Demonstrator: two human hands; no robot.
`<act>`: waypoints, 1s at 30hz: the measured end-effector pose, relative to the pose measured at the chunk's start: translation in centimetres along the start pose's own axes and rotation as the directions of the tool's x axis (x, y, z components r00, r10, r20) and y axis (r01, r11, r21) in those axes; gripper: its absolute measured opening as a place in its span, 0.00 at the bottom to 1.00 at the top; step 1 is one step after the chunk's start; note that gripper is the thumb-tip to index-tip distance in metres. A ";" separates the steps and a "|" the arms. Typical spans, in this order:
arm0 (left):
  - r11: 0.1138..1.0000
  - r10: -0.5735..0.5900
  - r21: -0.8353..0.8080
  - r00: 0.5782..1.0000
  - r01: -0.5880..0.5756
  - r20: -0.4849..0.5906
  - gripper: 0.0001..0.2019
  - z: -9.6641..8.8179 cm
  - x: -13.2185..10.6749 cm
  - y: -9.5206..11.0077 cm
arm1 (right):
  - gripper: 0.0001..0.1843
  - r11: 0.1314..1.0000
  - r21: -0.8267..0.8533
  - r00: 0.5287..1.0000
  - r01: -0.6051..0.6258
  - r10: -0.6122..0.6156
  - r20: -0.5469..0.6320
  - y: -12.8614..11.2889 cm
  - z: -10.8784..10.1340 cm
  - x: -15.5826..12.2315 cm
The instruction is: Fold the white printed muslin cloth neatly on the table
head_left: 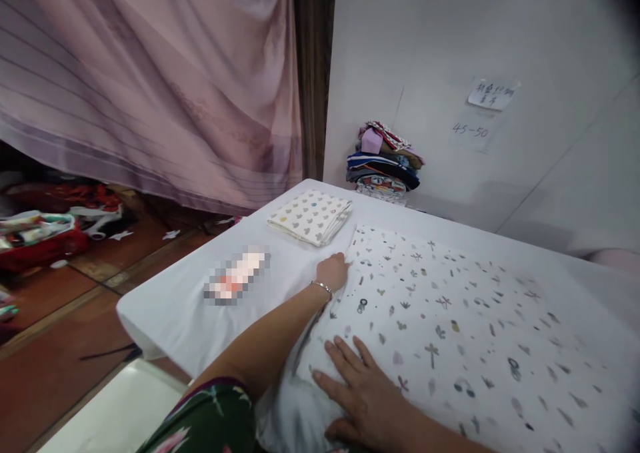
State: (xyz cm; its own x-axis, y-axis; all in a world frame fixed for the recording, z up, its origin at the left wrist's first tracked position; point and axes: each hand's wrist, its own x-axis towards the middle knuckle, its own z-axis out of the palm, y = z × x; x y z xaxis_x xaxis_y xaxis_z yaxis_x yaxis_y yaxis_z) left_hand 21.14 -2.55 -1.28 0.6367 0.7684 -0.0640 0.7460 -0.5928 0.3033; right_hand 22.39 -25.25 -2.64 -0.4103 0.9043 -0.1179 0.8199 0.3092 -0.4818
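A white cloth [430,326] printed with small plants, rainbows and other motifs lies spread over the table. My left hand [333,271], with a bracelet at the wrist, is closed on the cloth's left edge near its far corner; the fingertips are partly hidden. Nearer to me, my right hand [357,390] rests flat on the same cloth, fingers spread, close to its near left corner. Beyond my left hand sits a folded cream cloth [311,217] with grey and a few coloured motifs.
The white-covered table [165,306] meets a pale wall with paper notes [491,95]. A pile of folded fabrics [384,163] stands against that wall. A blurred-out item [237,276] lies at the table's left. A pink curtain [200,86] hangs behind; a white stool [117,410] stands near left.
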 end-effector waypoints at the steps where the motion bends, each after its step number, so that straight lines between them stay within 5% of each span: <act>1: 1.000 0.002 0.008 1.000 -0.002 -0.003 0.14 0.1 0.0 -0.1 | 0.43 1.000 0.002 1.000 0.004 -0.004 0.010 0.2 0.1 0.1; 8: 0.996 0.072 0.063 0.997 -0.069 -0.042 0.16 -0.2 0.4 0.9 | 0.46 0.969 -0.223 0.983 0.107 -0.137 -0.123 1.7 1.7 0.6; 12: 0.971 0.228 0.085 0.972 -0.223 -0.062 0.22 0.5 1.6 2.6 | 0.43 0.830 -0.553 0.879 0.070 -0.313 -0.359 1.9 2.2 0.6; 16: 0.964 0.239 0.109 0.970 -0.243 0.051 0.28 1.4 2.9 2.2 | 0.40 0.697 -0.716 0.828 -0.026 -0.387 -0.406 1.6 1.7 0.6; 22: 0.969 0.171 0.166 0.982 -0.182 0.077 0.39 1.2 4.0 2.7 | 0.30 0.575 -0.807 0.858 -0.135 -0.339 -0.385 0.8 0.4 0.3; 26: 0.938 0.250 0.249 0.968 -0.242 -0.003 0.39 1.1 5.4 4.0 | 0.26 0.474 -0.860 0.882 -0.190 -0.301 -0.361 -0.2 -1.7 -0.7; 30: 0.964 0.165 0.200 0.983 -0.178 0.083 0.44 1.6 7.1 3.8 | 0.27 0.451 -0.858 0.884 -0.247 -0.257 -0.390 -0.7 -3.1 -1.7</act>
State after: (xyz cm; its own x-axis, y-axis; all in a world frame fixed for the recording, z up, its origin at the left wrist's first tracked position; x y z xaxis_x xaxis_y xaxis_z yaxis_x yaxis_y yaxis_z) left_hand 28.77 0.28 -2.10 0.7648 0.6376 -0.0922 0.6442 -0.7563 0.1140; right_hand 23.72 -26.06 0.58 -0.4179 0.8347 0.3585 0.8134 0.1681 0.5569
